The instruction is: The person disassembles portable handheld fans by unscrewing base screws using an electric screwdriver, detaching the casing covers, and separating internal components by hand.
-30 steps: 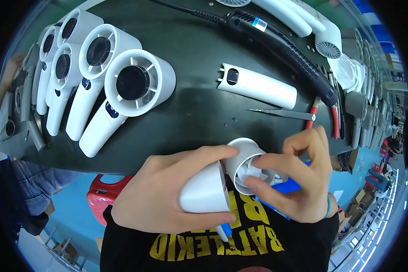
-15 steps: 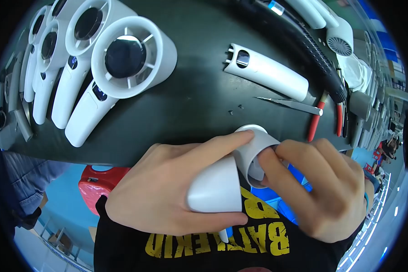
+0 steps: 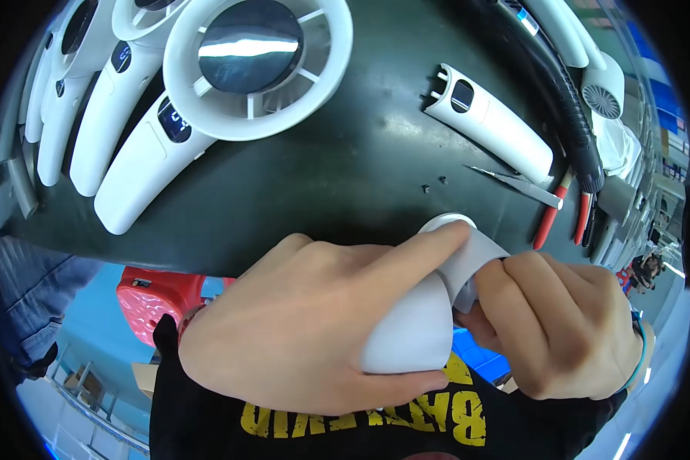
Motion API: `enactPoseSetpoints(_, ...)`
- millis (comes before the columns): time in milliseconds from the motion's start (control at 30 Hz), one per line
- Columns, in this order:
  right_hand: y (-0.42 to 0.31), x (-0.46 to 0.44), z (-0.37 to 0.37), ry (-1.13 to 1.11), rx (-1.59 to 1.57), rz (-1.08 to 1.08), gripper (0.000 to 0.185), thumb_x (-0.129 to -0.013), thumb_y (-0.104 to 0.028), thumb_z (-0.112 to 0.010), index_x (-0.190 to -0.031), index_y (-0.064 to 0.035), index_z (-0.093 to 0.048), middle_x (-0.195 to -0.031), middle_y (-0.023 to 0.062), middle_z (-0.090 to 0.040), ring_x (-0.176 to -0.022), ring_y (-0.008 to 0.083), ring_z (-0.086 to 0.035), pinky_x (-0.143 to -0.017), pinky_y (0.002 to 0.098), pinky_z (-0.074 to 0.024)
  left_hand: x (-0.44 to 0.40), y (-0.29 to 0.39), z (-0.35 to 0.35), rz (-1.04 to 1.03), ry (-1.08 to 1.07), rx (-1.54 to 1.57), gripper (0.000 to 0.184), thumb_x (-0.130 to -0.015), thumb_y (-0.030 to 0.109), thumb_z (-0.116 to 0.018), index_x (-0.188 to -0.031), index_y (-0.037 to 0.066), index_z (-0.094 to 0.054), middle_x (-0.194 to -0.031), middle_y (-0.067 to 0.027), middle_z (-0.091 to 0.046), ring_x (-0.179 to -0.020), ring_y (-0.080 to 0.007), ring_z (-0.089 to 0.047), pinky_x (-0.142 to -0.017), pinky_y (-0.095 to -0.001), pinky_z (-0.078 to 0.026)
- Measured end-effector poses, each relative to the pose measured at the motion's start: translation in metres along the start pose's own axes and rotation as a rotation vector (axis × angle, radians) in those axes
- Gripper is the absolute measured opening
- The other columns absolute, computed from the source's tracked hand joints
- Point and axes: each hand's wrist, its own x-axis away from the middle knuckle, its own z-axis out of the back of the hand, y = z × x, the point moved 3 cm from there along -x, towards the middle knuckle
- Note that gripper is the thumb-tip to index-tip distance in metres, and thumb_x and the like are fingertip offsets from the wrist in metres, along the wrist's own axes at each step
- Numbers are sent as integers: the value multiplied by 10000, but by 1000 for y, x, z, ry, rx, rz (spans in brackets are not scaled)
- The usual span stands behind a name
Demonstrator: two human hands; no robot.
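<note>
Close to my body, my left hand (image 3: 299,330) is closed around a smooth white plastic housing (image 3: 410,333) with a rounded end. Its index finger rests along a hollow, ring-like light grey section (image 3: 475,249) of the same piece or one against it; I cannot tell whether they are joined. My right hand (image 3: 560,322) is curled at the open right end of that section, fingers bent over its rim and fingertips hidden. Beyond the hands lies a white handle cover (image 3: 498,126) with an oval window, and metal tweezers (image 3: 521,186) lie near it.
Several white handheld fans (image 3: 142,172) lie at the left of the dark table (image 3: 345,184). At the right are a thick black hose (image 3: 552,100), red-handled tools (image 3: 548,222) and a white device with a round grille (image 3: 602,92). A red stool (image 3: 149,307) stands below the table.
The view has shifted, so fans look larger and the right-hand items sit further right. My right fingers have curled more tightly at the ring-like section's opening. My left hand keeps its hold.
</note>
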Motion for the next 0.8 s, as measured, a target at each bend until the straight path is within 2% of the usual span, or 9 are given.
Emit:
enactPoseSetpoints(367,3,5,-7,96,33,17,286,-633,-76,-706,-828,81,-568,-662,112,-525,-486,183,-554,-361,284,-430,-1,1,-3,-4,17,-37,861,-597,286,-860,-1317,0,-482,-954,-172,-667,-777,-304,-670,-676,-315,-534)
enactPoseSetpoints(533,2,6,-5,76,-3,-10,311,-672,-126,-732,-845,81,-577,-678,114,-535,-496,187,-564,-375,287,-442,-1,1,-4,-11,18,-48,865,-594,282,-860,-1318,-1,-481,-962,-178,-668,-789,-309,-673,-680,-320,-537)
enactPoseSetpoints(800,-2,9,-7,102,-12,-51,306,-655,-127,-750,-848,63,-609,-662,99,-542,-510,189,-576,-375,273,-431,-1,2,-4,-13,26,-49,879,-589,266,-859,-1331,1,-469,-972,-183,-669,-778,-306,-675,-671,-316,-543)
